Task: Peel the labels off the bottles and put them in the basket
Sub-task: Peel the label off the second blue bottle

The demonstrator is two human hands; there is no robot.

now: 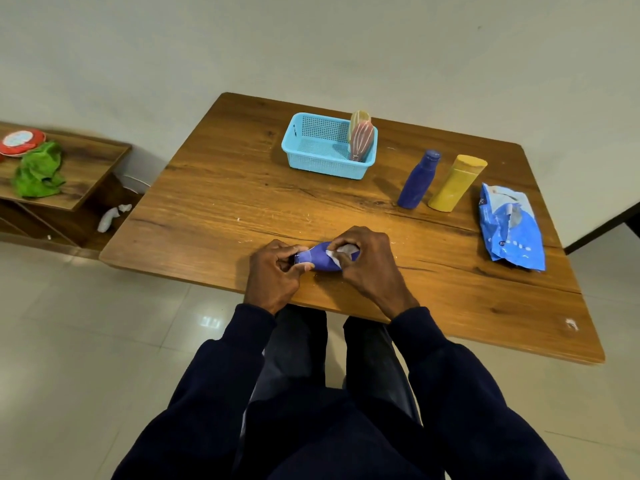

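At centre frame, the blue bottle (320,260) is gripped by the left hand (273,271) and right hand (370,263), close to the table (225,188) edge.

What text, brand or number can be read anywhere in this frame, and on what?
Nothing is legible.
Blue plastic packet, far right: white print, too blurred.
Red round lid, far left: pale mark, too blurred.
Small blue bottle being peeled: no print readable.

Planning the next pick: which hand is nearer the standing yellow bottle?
Right. The right hand grips the held blue bottle in front-left of the yellow bottle; the left hand holds the same bottle's cap end, farther left.
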